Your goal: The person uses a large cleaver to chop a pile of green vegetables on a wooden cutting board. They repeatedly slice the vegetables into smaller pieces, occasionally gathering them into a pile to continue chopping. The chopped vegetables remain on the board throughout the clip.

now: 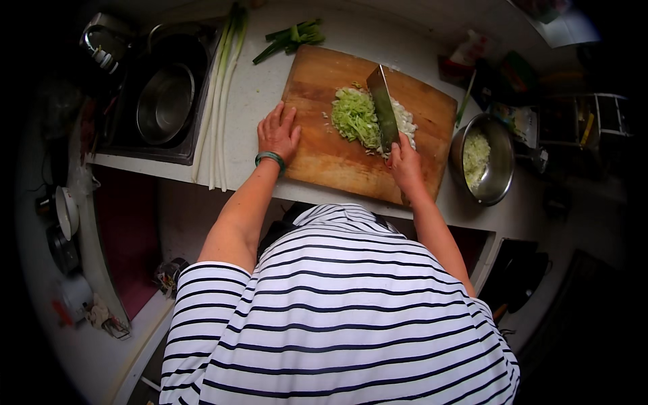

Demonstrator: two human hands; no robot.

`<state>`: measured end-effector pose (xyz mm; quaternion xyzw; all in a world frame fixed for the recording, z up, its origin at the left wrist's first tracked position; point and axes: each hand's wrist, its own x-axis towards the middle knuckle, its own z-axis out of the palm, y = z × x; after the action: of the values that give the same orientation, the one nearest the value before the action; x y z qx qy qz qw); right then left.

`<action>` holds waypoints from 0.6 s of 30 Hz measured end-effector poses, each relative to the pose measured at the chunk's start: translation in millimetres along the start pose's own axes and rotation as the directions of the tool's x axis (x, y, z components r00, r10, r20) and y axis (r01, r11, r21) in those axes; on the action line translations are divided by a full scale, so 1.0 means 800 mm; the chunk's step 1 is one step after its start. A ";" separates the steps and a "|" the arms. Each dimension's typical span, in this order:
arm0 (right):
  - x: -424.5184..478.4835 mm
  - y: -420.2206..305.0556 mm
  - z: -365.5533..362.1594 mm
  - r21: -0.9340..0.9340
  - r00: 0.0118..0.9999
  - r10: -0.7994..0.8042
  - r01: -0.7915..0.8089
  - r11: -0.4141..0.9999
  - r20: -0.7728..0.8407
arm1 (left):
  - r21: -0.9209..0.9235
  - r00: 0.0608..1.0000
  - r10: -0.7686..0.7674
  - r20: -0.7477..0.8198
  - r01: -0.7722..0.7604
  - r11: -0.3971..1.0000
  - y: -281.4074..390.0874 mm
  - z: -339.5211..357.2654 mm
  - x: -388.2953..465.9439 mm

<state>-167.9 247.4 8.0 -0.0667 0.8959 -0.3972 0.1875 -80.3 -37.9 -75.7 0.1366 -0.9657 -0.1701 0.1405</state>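
My right hand grips the handle of a Chinese cleaver, whose broad blade stands on edge over a wooden cutting board. To the left of the blade lies a heap of light green chopped vegetable, probably scallion. Paler, whiter pieces show on the blade's right side, partly hidden by it and by my hand. My left hand rests flat at the board's left edge, fingers apart and holding nothing. A green bangle circles that wrist.
Long scallions lie between the board and a sink holding a metal basin. Cut green tops sit behind the board. At the right, a steel bowl contains chopped pale green pieces. The counter's front edge runs before my body.
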 end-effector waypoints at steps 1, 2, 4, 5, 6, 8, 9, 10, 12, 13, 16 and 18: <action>-0.003 -0.002 -0.002 0.011 1.000 -0.016 0.016 1.000 -0.013 | 0.000 1.000 0.002 0.001 -0.002 1.000 0.000 0.000 0.000; -0.005 -0.005 -0.005 0.022 0.999 -0.031 0.032 0.999 -0.026 | 0.001 1.000 0.002 0.003 -0.002 1.000 0.001 0.000 0.001; -0.010 -0.017 -0.007 0.059 0.997 -0.064 0.067 0.996 -0.042 | 0.004 1.000 0.002 0.010 -0.002 1.000 0.001 -0.001 0.001; -0.011 -0.021 -0.006 0.077 0.995 -0.081 0.085 0.993 -0.050 | 0.009 1.000 -0.005 0.017 0.005 1.000 0.001 -0.001 0.000; -0.011 -0.022 -0.004 0.061 0.998 -0.063 0.065 0.996 -0.031 | 0.013 1.000 -0.009 0.024 0.008 1.000 0.002 -0.002 0.001; -0.007 -0.023 0.000 0.029 1.000 -0.027 0.027 0.999 0.007 | 0.015 0.999 -0.012 0.032 0.012 1.000 0.003 -0.003 0.002; -0.004 -0.020 0.002 -0.021 0.999 -0.049 0.049 0.999 0.016 | 0.012 0.999 -0.011 0.033 0.011 1.000 0.004 -0.003 0.002; -0.001 -0.017 0.005 -0.070 0.997 -0.070 0.072 0.995 0.025 | 0.009 0.999 -0.011 0.034 0.010 1.000 0.004 -0.003 0.003; -0.001 -0.020 0.004 -0.109 0.997 -0.073 0.077 0.991 0.041 | 0.012 0.999 -0.008 0.032 0.007 1.000 0.003 -0.002 0.002; -0.002 -0.029 0.001 -0.099 0.997 -0.055 0.059 0.993 0.047 | 0.013 1.000 -0.008 0.029 0.008 1.000 0.002 -0.002 0.001; 0.000 -0.024 -0.002 -0.090 0.996 -0.055 0.060 0.994 0.064 | 0.003 0.999 -0.023 0.041 0.023 1.000 0.000 0.001 0.000; 0.001 -0.011 -0.001 -0.064 0.997 -0.058 0.062 0.996 0.056 | -0.001 0.999 -0.016 0.041 0.016 1.000 0.000 0.001 0.001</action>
<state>-169.5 241.5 14.9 -0.1103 0.9006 -0.3712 0.1973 -81.5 -38.1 -76.2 0.1408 -0.9671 -0.1748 0.1194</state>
